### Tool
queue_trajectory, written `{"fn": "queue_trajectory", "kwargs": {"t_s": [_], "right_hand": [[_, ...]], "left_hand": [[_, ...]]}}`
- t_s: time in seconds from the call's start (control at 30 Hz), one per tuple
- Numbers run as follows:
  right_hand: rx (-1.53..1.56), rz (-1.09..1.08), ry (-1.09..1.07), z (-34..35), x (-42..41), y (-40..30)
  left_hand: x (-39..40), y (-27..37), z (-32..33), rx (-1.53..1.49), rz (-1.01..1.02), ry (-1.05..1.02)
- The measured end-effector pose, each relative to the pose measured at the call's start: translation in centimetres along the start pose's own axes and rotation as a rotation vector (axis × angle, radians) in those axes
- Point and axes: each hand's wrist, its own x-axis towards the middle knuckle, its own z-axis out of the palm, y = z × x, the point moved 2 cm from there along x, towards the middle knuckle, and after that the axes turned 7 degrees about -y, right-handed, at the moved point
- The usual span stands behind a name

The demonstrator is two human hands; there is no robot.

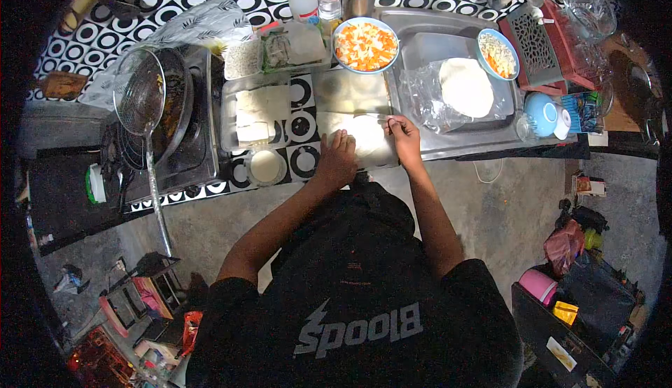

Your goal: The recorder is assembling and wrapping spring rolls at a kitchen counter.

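Observation:
A thin, pale dough sheet [370, 135] lies brightly lit on a shiny flat board [353, 84] in front of me. My right hand [405, 138] pinches its right edge between thumb and fingers. My left hand [337, 158] rests with its fingertips at the sheet's left side; whether they grip the edge is hidden. Just behind the board stands a bowl of diced orange and pale vegetables [366, 45]. To the right, a round stack of pale dough sheets [466, 88] lies on a clear plastic bag [428, 94]. On the left, a clear plastic container [227, 125] holds pale folded pieces [257, 115].
A small cup of whitish liquid [265, 166] stands near the counter's front edge. Farther left, a wire strainer [139, 91] rests over a dark pan [178, 110], its handle overhanging the edge. A second vegetable bowl [497, 55] and a red rack [551, 47] stand right.

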Motion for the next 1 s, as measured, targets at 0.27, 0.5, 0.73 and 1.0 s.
{"fn": "queue_trajectory", "kwargs": {"t_s": [0.27,0.5,0.73,1.0], "right_hand": [[-0.003,-0.018,-0.008,-0.2,-0.2,-0.4],[-0.006,0.030,0.027,-0.4,-0.6,-0.4],[-0.006,0.023,0.024,-0.5,-0.6,-0.3],[-0.004,-0.005,0.037,-0.7,-0.9,-0.3]], "left_hand": [[0.0,-0.1,0.5,-0.032,-0.008,-0.019],[-0.1,-0.3,0.8,-0.012,-0.006,-0.005],[0.0,-0.4,0.8,0.025,-0.006,-0.127],[0.0,-0.3,0.4,-0.020,0.003,-0.033]]}}
